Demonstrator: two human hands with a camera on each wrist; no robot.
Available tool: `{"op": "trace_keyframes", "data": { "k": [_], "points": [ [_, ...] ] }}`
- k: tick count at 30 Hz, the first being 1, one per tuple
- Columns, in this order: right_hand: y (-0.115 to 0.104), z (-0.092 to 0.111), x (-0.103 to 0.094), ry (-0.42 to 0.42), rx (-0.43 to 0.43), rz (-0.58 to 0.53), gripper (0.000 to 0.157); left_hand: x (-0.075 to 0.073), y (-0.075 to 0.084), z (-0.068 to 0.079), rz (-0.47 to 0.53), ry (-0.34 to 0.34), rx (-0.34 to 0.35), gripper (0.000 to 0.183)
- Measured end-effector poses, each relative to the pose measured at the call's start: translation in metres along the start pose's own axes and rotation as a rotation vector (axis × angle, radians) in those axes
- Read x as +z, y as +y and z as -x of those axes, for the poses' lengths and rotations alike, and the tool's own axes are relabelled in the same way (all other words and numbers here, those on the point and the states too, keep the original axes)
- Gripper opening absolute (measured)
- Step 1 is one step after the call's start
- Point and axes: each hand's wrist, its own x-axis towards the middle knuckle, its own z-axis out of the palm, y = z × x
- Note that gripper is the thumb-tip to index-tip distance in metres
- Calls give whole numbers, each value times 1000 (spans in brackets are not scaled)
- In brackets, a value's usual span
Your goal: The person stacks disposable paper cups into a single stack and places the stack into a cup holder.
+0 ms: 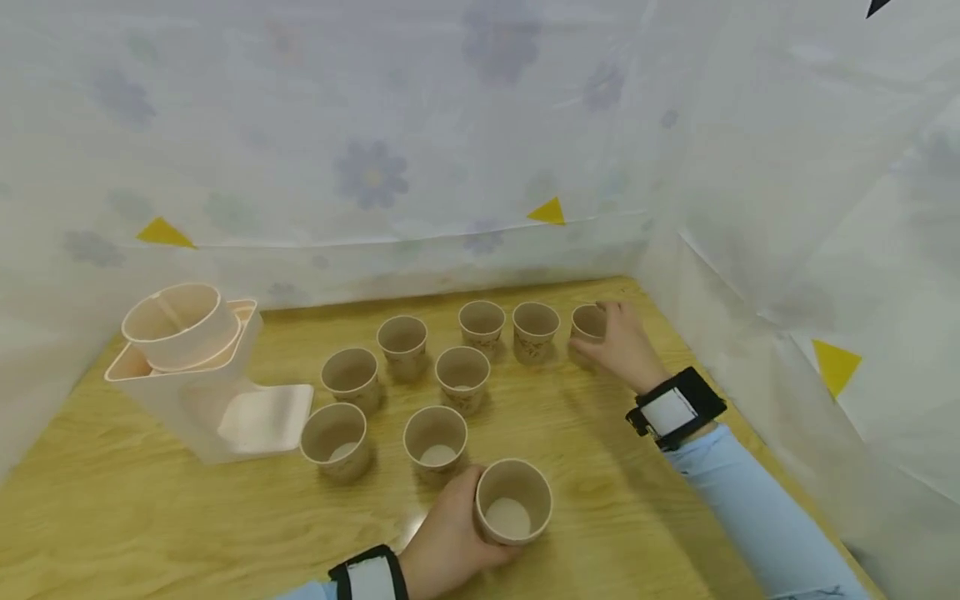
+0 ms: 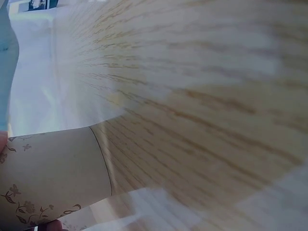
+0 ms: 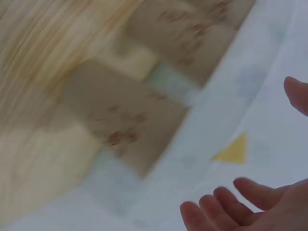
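My left hand [image 1: 448, 533] grips a paper cup [image 1: 513, 502] near the front of the table, with the cup standing mouth up and no contents visible in it. In the left wrist view this cup [image 2: 55, 175] shows a brown flower print, and only bits of the fingers appear at its sides. At the far right, my right hand [image 1: 621, 348] is over another paper cup [image 1: 588, 323] and partly hides it. From the right wrist, the hand [image 3: 250, 207] looks spread, its fingers apart from the blurred printed cup [image 3: 127, 115].
Several more paper cups [image 1: 462, 373] stand mouth up across the middle of the wooden table [image 1: 600, 517]. On the left is a pale plastic stand [image 1: 187, 408] with a round cup-like part [image 1: 180, 329] on top. Flowered white sheeting [image 1: 450, 125] hangs behind and to the right.
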Motion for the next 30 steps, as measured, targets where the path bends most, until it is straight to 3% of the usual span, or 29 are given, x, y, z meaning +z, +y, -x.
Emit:
{"op": "trace_keyframes", "data": {
  "k": [2, 5, 11, 18, 24, 30],
  "points": [
    [15, -13, 3, -12, 96, 24, 88, 0, 0, 1, 8, -2, -8, 67],
    [31, -27, 7, -57, 174, 39, 95, 0, -1, 1, 18, -2, -10, 67],
    [44, -34, 11, -94, 227, -1, 94, 0, -1, 1, 2, 7, 9, 65],
    [52, -35, 12, -35, 222, -47, 86, -1, 0, 0, -5, 0, 0, 66],
    [54, -26, 0, -35, 221, -106, 87, 0, 0, 1, -27, 15, 19, 65],
    [34, -5, -31, -19, 29, -137, 76, 1, 0, 2, -28, 15, 24, 65]
  ]
}}
